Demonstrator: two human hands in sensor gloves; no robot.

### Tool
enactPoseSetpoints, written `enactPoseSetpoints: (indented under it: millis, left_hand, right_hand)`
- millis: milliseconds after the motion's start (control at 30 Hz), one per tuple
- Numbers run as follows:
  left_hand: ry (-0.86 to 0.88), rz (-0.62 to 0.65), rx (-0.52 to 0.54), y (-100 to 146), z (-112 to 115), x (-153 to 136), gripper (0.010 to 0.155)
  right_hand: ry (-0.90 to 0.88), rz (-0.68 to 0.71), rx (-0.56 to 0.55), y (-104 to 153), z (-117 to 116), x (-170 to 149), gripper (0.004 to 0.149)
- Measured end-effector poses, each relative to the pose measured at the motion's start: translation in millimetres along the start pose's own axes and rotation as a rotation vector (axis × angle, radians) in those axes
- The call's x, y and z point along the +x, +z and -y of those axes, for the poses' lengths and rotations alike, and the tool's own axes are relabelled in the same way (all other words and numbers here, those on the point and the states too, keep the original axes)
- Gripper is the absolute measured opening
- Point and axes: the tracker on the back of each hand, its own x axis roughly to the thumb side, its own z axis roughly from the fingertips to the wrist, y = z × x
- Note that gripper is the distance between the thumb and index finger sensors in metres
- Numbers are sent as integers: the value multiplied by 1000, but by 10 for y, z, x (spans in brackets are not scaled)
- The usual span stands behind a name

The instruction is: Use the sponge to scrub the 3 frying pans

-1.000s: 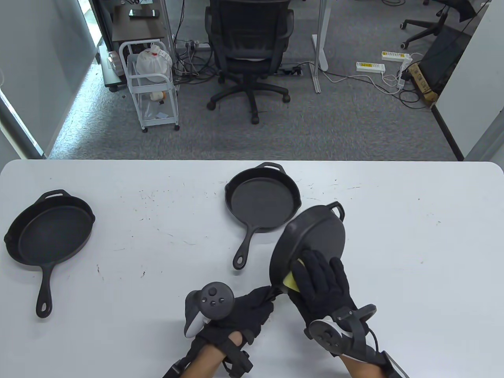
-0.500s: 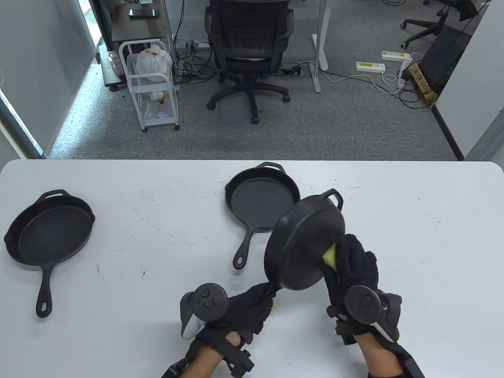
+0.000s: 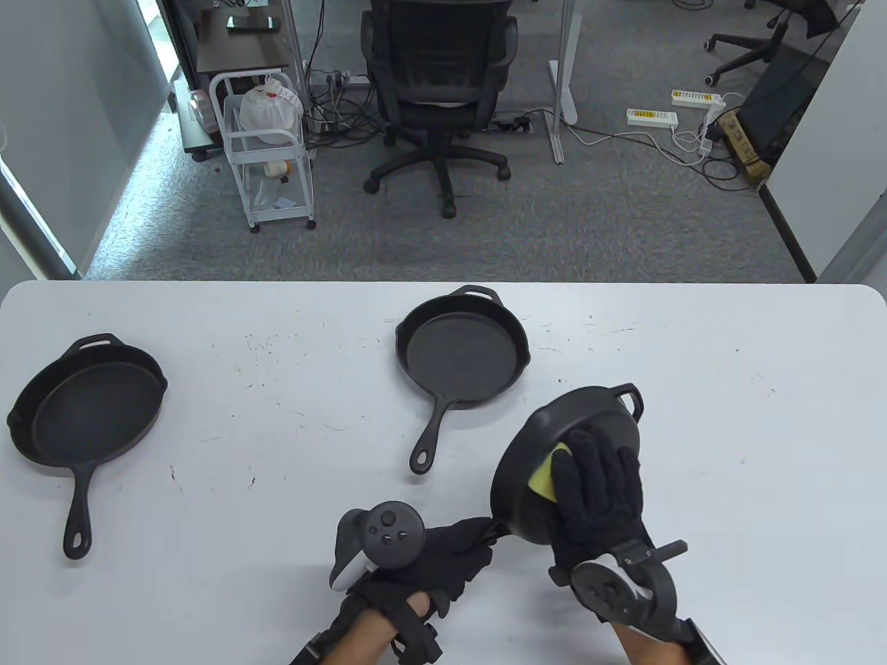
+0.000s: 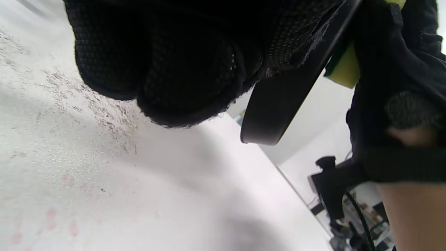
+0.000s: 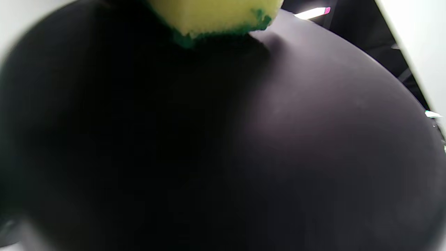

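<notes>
The left hand (image 3: pixel 443 557) grips the handle of the held pan (image 3: pixel 547 443), which is tipped up off the table (image 3: pixel 277 554) with its underside facing the person. The right hand (image 3: pixel 596 485) presses a yellow sponge (image 3: pixel 542 474) against that underside — fingers laid over it, thumb hidden, so whether they curl round it I cannot tell. Two more pans lie flat: one mid-table (image 3: pixel 461 353), one far left (image 3: pixel 86 409).
</notes>
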Motion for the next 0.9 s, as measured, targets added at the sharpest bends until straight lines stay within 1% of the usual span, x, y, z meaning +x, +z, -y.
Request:
enactPoseSetpoints:
  millis: [67,133,167,233,267,333,400,500,533,600,700,767,800,833,900]
  left_hand:
    - [4,4,2,0,6,4,57]
    - [40,1,27,9,-7,-17,57]
    - [73,-3,52,18,-24,-34,57]
    - [139,-9,97,42,-58,-58,57]
    - [167,-10,116,53,-72,-65,57]
    - [244,-19,160,83,-115,-90,57]
    - [307,-36,186,106,-139,-114,58]
    - [381,-58,168,108,-122,-140,58]
    - [368,-60,150,94,-105,-143,58]
    - [322,-53,111,70,-64,-111,58]
    - [175,-13,32,33,-15,-15,58]
    - [65,16,-17,19,21,76,58]
    - [36,27,-42,15,39,112,58]
    - [27,38,-57,14,57,138,58]
    - [42,47,-57,19,70,151,58]
  right_hand:
    - [-38,-84,27,-44,-13,-170,72]
    - [-52,-148,68,-68,-67,-309,72]
    - [-55,-169,96,-75,-117,-360,73]
    - [-47,-168,149,-76,-195,-368,73]
    - [-40,-157,164,-71,-222,-347,73]
    - [-16,-88,187,-44,-283,-229,72]
    - [14,9,189,-2,-322,-49,72]
    - [50,142,167,86,-322,224,71]
    - [63,196,150,115,-302,320,71]
    - [89,246,113,150,-243,427,71]
    - [99,227,31,162,-121,432,72]
    - [49,188,-11,130,-17,345,71]
    - [20,135,-37,98,39,266,70]
    - [-14,69,-47,58,81,165,70]
    - [-61,-36,-28,2,101,-8,69]
